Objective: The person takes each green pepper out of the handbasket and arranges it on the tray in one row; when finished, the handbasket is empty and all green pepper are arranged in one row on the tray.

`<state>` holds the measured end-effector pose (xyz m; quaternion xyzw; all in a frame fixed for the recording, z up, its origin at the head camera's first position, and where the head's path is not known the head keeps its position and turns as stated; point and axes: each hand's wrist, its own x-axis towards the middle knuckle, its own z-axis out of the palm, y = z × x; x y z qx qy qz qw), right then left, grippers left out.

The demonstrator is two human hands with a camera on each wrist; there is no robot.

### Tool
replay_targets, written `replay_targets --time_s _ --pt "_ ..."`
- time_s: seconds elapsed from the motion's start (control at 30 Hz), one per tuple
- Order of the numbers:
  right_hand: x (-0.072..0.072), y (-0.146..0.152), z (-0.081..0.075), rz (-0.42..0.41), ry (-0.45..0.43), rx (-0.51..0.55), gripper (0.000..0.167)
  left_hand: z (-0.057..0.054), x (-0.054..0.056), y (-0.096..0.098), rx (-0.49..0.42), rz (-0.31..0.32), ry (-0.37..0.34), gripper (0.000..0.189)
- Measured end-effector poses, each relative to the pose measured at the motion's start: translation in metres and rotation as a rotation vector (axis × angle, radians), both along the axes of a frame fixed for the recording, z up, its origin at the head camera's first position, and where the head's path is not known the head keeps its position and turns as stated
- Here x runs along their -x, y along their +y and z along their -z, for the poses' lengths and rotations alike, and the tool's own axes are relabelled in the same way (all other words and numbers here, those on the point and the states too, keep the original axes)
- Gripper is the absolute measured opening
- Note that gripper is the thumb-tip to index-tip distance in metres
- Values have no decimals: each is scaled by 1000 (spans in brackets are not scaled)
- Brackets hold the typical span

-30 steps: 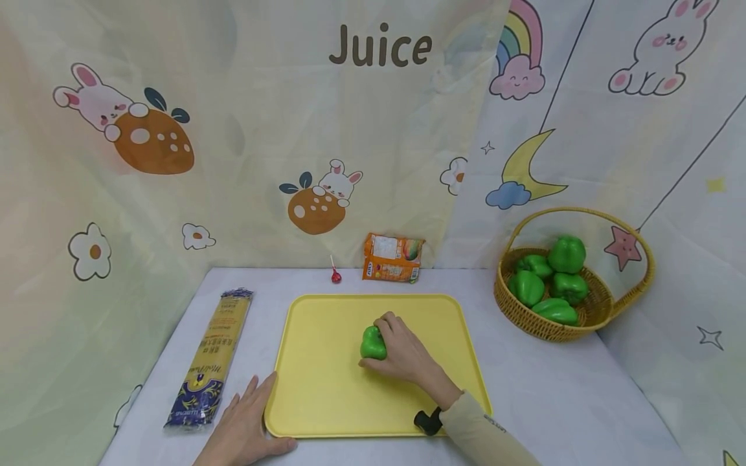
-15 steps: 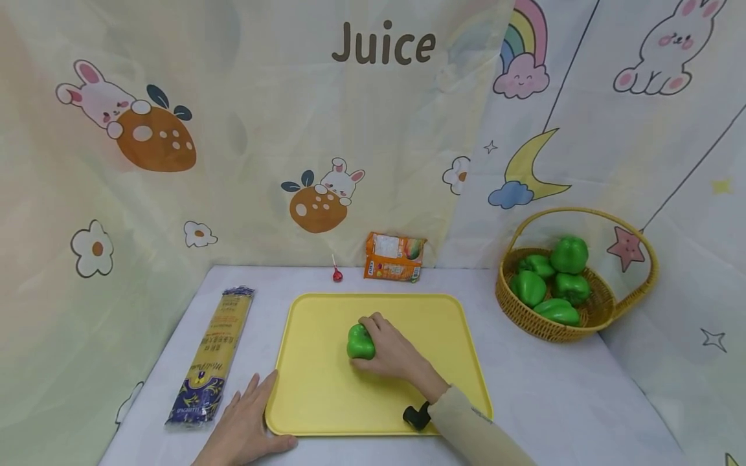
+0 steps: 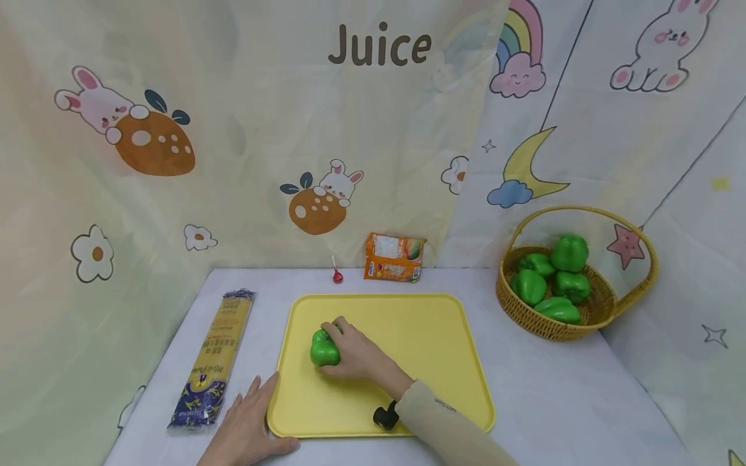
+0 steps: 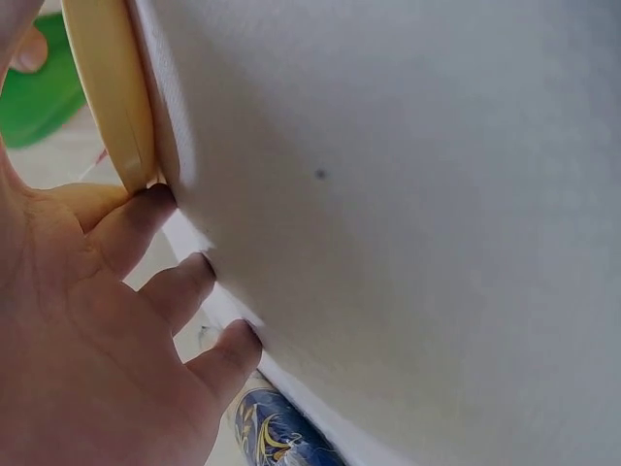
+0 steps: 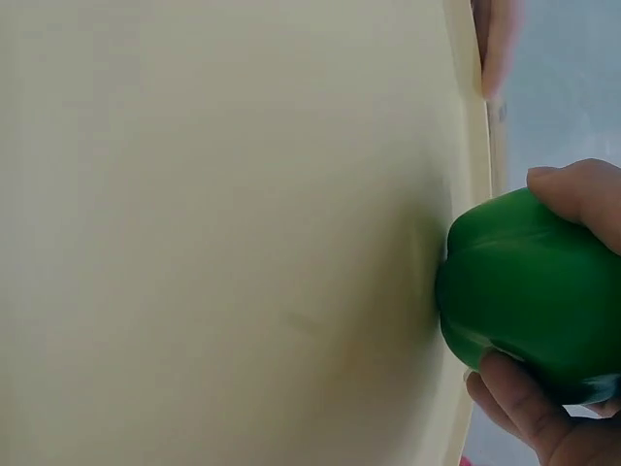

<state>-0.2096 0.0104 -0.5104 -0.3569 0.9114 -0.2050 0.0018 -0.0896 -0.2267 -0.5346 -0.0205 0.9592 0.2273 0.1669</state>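
My right hand grips a green bell pepper over the left part of the yellow tray. In the right wrist view the thumb and fingers wrap the pepper from both sides, its lower end close to the tray surface. At the tray's front left corner my left hand lies with fingers spread, the fingertips and thumb against the rim. The left wrist view shows that hand with its index finger at the tray's edge and its other fingertips on the white cloth.
A wicker basket with several green peppers stands at the right. Left of the tray lies a spaghetti packet. Behind the tray are a red lollipop and an orange packet, near the printed backdrop.
My right hand has moved left across the tray with the pepper in its grip. The left hand has stayed at the tray's corner.
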Motion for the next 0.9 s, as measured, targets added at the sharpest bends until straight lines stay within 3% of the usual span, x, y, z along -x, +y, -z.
replay_targets --time_s 0.4,0.6,0.9 --pt "-1 -52 -1 -33 19 -52 76 3 0 -1 18 17 1 143" --pt "-2 -62 1 -33 46 -41 75 2 0 0 19 24 9 143" --pt "-3 -70 3 -10 48 -35 89 2 -1 -1 25 25 32 143"
